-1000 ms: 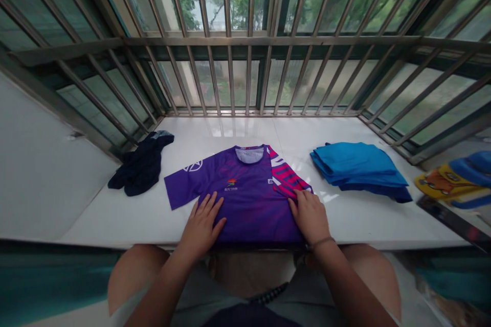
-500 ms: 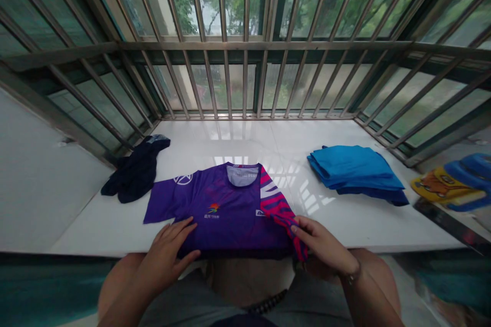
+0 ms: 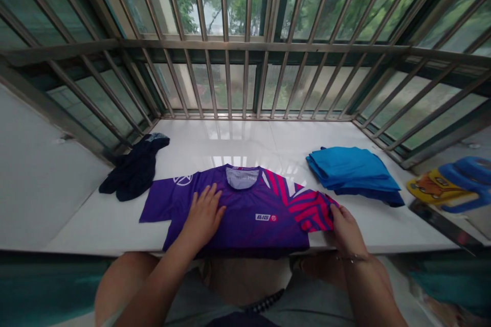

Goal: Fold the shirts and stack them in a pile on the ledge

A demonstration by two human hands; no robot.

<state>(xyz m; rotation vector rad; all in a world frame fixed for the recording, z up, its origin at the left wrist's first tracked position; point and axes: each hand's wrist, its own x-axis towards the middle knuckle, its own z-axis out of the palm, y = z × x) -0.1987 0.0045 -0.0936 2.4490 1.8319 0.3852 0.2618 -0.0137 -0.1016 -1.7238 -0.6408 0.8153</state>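
A purple T-shirt with a pink-striped sleeve lies front side up, its collar pointing away from me. Its lower part drops over the near edge of the white ledge. My left hand rests flat on the chest, fingers spread, left of the collar. At the right, my right hand pinches the end of the pink-striped sleeve, which is stretched out sideways. The plain purple sleeve with a white round logo lies spread on the left.
A crumpled dark navy garment lies at the left by the wall. Folded blue clothes are stacked at the right. Beyond them are a yellow and blue object and a dark flat box. Metal bars enclose the white ledge.
My right hand has drawn the striped sleeve outward to the right, unfolding it and uncovering the chest logo. My left hand has moved up and right onto the chest.
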